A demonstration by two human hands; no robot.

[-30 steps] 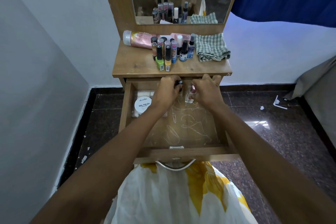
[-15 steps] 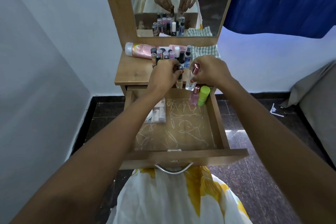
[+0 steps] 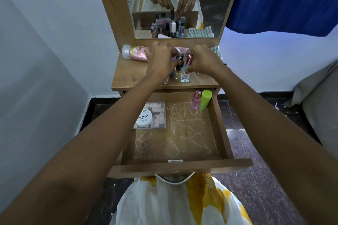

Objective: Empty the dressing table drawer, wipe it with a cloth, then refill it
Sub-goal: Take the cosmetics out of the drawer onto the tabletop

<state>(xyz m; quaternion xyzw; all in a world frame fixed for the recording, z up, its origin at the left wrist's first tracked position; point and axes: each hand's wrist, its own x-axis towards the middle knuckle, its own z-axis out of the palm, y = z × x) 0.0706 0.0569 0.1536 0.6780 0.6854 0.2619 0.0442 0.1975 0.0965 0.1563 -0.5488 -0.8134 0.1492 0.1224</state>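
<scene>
The wooden drawer stands pulled out, its floor marked with pale scribbles. Inside lie a clear case with a white nail-polish-wipes tub on it at the left, and a pink bottle beside a green tube at the back right. Over the tabletop my left hand grips a small dark-capped bottle. My right hand holds a clear glass bottle with a pink cap, its base on the tabletop. My hands hide most of the bottles standing behind them.
A pink tube lies at the back left of the tabletop. A checked cloth peeks out behind my right hand. The mirror rises behind. White wall to the left, blue curtain and grey bedding to the right.
Both hands lifted their bottles out of the drawer's back and carried them up onto the tabletop. The clear bottle now touches down among the standing bottles.
</scene>
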